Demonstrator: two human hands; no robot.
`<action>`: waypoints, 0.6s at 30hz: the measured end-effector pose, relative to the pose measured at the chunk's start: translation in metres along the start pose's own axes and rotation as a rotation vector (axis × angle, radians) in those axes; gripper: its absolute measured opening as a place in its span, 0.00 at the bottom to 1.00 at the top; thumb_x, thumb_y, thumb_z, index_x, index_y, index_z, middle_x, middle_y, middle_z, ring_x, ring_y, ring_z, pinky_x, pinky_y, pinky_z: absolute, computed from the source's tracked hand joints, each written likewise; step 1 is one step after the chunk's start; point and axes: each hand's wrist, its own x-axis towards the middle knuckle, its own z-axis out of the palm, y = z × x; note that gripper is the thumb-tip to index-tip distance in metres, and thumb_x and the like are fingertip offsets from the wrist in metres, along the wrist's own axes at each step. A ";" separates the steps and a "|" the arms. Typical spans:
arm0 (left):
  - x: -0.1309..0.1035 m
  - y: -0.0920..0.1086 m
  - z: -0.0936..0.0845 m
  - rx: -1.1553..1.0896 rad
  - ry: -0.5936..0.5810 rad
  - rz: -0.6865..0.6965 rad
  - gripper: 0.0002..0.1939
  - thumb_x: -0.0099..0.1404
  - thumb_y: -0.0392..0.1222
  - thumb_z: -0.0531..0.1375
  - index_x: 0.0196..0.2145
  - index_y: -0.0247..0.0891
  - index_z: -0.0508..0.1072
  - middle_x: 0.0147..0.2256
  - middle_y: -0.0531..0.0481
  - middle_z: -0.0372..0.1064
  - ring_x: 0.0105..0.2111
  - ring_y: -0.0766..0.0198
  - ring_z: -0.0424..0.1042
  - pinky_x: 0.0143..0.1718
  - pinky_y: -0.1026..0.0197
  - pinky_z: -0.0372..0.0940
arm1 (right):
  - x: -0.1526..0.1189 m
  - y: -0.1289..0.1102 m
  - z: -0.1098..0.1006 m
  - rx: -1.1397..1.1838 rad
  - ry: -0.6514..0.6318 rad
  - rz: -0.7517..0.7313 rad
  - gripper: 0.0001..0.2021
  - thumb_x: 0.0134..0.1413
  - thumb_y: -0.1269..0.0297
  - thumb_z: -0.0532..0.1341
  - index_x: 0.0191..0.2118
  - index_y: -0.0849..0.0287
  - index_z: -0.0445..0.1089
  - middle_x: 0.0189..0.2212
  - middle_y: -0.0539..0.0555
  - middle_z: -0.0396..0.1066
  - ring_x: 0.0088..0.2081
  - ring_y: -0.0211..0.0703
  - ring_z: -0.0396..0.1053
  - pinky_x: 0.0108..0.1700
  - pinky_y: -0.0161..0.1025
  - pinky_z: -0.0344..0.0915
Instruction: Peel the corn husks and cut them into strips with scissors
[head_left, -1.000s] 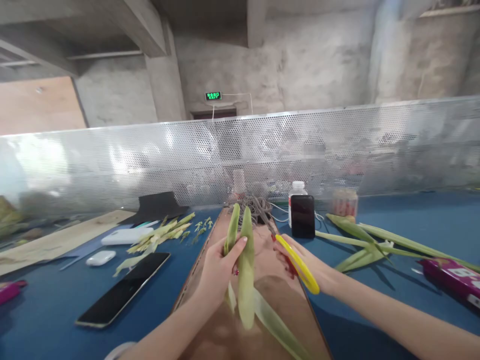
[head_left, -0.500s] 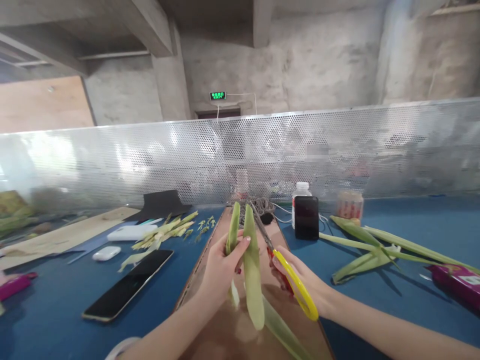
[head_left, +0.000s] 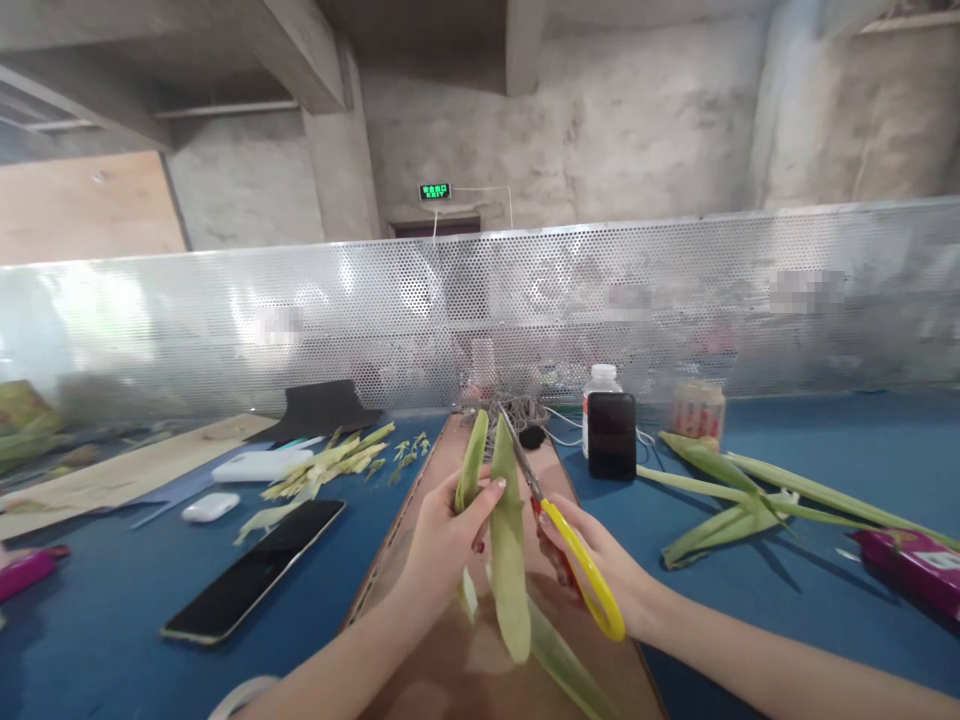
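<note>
My left hand (head_left: 448,530) pinches a long pale-green leaf (head_left: 511,570) upright between thumb and fingers. A second, shorter green leaf piece (head_left: 471,462) stands up from the same hand. In my right hand (head_left: 589,545) is a pair of scissors (head_left: 581,550) with yellow and red handles. Their blades point up and away, lying along the right edge of the long leaf near its tip. Another leaf strip (head_left: 566,660) lies on the brown board (head_left: 420,670) below my hands, and a small pale scrap (head_left: 468,595) shows under my left hand.
Left are a phone (head_left: 255,575), a white earbud case (head_left: 211,507) and cut leaf strips (head_left: 337,465). Right are a black phone (head_left: 611,436) before a white bottle (head_left: 602,378), long leaves (head_left: 727,500) and a purple packet (head_left: 911,568). Grey cord (head_left: 525,410) lies behind; a perforated metal screen (head_left: 360,320) stands beyond.
Both hands stay nearly in place, with the leaves shifted slightly right. The scissors have moved a little left, bringing their blades closer against the long leaf's upper edge.
</note>
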 end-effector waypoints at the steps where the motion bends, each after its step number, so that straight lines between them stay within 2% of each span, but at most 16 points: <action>1: -0.001 0.001 0.000 0.004 0.000 0.003 0.19 0.53 0.49 0.59 0.39 0.33 0.69 0.16 0.60 0.52 0.15 0.74 0.51 0.15 0.71 0.52 | 0.000 0.000 0.000 -0.004 0.005 0.000 0.13 0.51 0.54 0.53 0.27 0.56 0.49 0.17 0.40 0.49 0.14 0.25 0.48 0.13 0.24 0.47; 15: -0.002 0.003 0.000 0.031 -0.010 0.020 0.17 0.54 0.49 0.58 0.37 0.33 0.70 0.18 0.57 0.55 0.17 0.73 0.52 0.16 0.70 0.52 | -0.001 0.001 0.003 0.010 0.014 0.006 0.16 0.49 0.49 0.54 0.28 0.56 0.51 0.16 0.40 0.49 0.13 0.24 0.47 0.12 0.23 0.47; 18: -0.003 0.003 0.000 0.037 -0.011 0.025 0.17 0.54 0.49 0.58 0.36 0.33 0.70 0.17 0.58 0.53 0.17 0.73 0.51 0.16 0.70 0.51 | -0.001 0.000 0.003 0.004 0.032 0.015 0.17 0.48 0.48 0.55 0.27 0.56 0.51 0.15 0.39 0.49 0.12 0.24 0.47 0.11 0.23 0.47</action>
